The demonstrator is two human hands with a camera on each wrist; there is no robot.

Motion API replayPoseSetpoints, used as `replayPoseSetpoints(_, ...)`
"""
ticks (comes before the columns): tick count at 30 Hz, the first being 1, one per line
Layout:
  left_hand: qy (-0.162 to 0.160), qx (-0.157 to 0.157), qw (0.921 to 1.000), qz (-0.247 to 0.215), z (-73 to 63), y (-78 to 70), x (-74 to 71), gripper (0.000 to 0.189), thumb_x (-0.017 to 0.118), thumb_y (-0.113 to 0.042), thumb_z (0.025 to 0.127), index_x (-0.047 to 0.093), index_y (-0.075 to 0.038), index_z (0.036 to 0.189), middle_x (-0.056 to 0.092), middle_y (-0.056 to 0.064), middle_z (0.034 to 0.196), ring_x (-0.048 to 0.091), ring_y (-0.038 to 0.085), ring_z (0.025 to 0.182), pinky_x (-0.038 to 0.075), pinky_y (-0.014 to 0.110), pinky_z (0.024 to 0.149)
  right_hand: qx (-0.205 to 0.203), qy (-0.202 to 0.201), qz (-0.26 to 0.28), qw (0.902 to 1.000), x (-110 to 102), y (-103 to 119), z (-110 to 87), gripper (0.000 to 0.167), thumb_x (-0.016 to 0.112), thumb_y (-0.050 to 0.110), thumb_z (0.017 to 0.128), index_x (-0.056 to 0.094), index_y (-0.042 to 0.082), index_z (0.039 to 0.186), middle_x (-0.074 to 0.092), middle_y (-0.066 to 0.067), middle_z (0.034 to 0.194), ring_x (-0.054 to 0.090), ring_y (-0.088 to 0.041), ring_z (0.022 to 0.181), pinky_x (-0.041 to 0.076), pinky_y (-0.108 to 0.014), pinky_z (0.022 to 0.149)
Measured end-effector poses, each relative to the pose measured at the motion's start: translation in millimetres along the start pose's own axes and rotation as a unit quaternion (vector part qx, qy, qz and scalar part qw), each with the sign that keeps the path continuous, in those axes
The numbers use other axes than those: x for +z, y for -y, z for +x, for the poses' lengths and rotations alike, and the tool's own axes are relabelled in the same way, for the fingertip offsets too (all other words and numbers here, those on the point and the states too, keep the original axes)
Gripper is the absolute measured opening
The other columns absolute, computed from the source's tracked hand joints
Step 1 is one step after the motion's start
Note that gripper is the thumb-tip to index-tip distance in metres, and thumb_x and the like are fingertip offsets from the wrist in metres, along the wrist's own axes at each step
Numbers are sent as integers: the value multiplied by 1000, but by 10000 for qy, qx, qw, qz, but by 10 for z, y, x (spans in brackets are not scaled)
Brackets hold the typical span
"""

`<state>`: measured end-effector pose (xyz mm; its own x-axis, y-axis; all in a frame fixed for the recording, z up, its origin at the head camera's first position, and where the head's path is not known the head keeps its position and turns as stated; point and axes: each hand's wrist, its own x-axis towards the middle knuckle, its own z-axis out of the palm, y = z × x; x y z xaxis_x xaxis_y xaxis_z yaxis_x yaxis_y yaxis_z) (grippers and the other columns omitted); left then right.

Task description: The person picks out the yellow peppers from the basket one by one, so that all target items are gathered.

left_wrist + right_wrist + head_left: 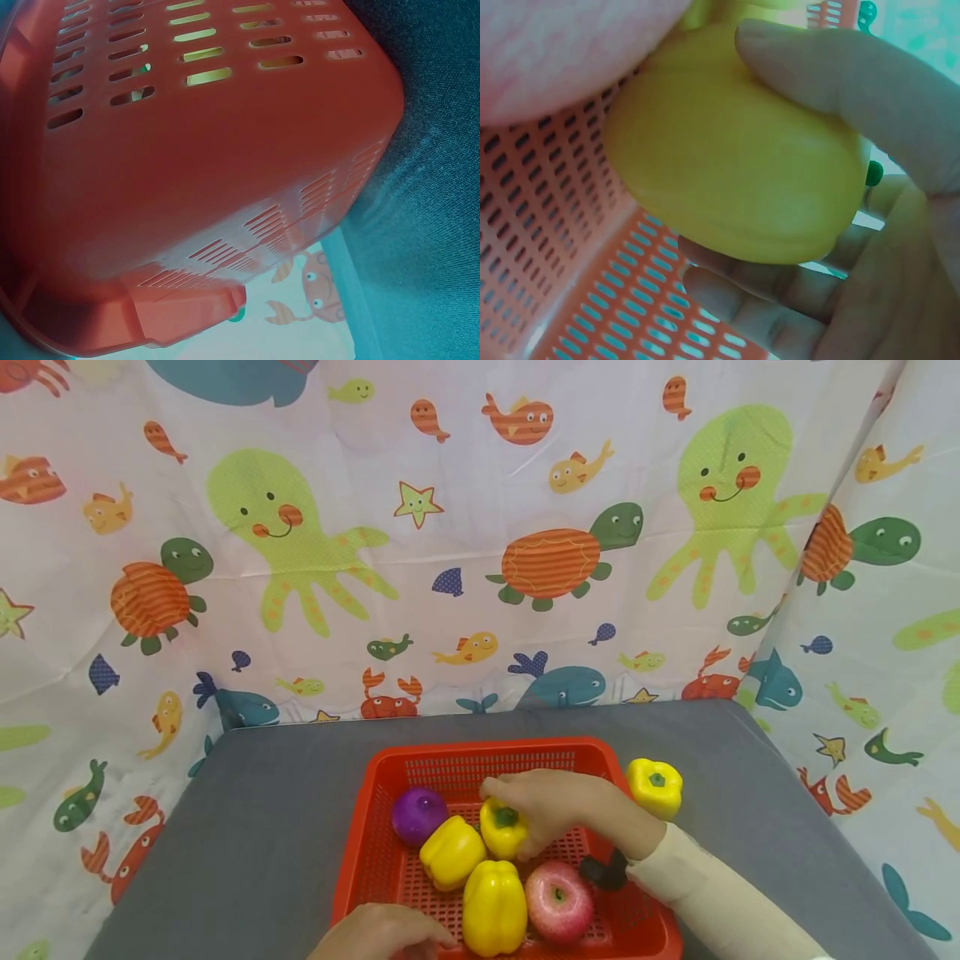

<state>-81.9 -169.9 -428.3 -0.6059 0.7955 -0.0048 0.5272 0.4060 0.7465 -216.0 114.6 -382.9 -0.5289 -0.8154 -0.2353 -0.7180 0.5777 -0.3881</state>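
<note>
A red plastic basket (480, 747) holds several pieces of produce. Inside it, my right hand (551, 806) grips a yellow bell pepper (504, 831) from its right side. In the right wrist view the thumb lies over this pepper (735, 150) and the fingers are beneath it. My left hand (378, 932) is at the basket's near-left corner, its fingers bent over the rim. The left wrist view shows only the basket's outer wall (225, 135); the left fingers are hidden there. Two more yellow bell peppers, one blocky (453, 853) and one longer (495, 908), lie beside the gripped one.
A purple onion (420, 816) sits at the basket's left, and a pink-red apple (558, 902) at its near right. Outside, another yellow bell pepper (655, 788) stands on the grey table (277, 810) to the right. A sea-animal curtain (465, 527) hangs behind.
</note>
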Motion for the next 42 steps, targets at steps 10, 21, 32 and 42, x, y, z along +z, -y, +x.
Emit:
replayPoseSetpoints(10, 53, -172, 9998, -30, 2, -7, -17, 36, 64, -40, 97, 70, -16, 123, 68, -18, 107, 62, -4, 90, 54, 23, 81, 29, -117, 173, 9998, -57, 34, -173, 69, 87, 29, 73, 49, 22, 129, 56, 12, 108, 55, -9, 87, 49, -29, 79)
replayPoseSetpoints(21, 74, -208, 9997, 50, 18, -21, -16, 35, 63, -42, 97, 70, -19, 123, 69, -15, 111, 62, -4, 91, 54, 23, 82, 96, -282, 310, 9991, -71, 15, -334, 68, 87, 32, 73, 50, 23, 130, 56, 15, 112, 55, -6, 90, 51, -30, 84)
replayPoseSetpoints(32, 112, -151, 9997, 177, 24, 2, -18, 37, 61, -43, 98, 70, -18, 123, 70, -14, 113, 62, -3, 95, 54, 24, 82, -21, -725, 371, 9967, -118, 0, -561, 64, 84, 25, 73, 50, 25, 128, 54, 17, 110, 53, -6, 92, 50, -29, 82)
replayPoseSetpoints(42, 132, -453, 9989, -56, 26, -37, -19, 34, 65, -42, 95, 71, -21, 122, 68, -20, 109, 61, -4, 89, 54, 23, 82, 166, -1208, 640, 9905, -158, -46, -767, 64, 86, 26, 74, 50, 31, 126, 53, 19, 108, 53, -7, 95, 51, -28, 80)
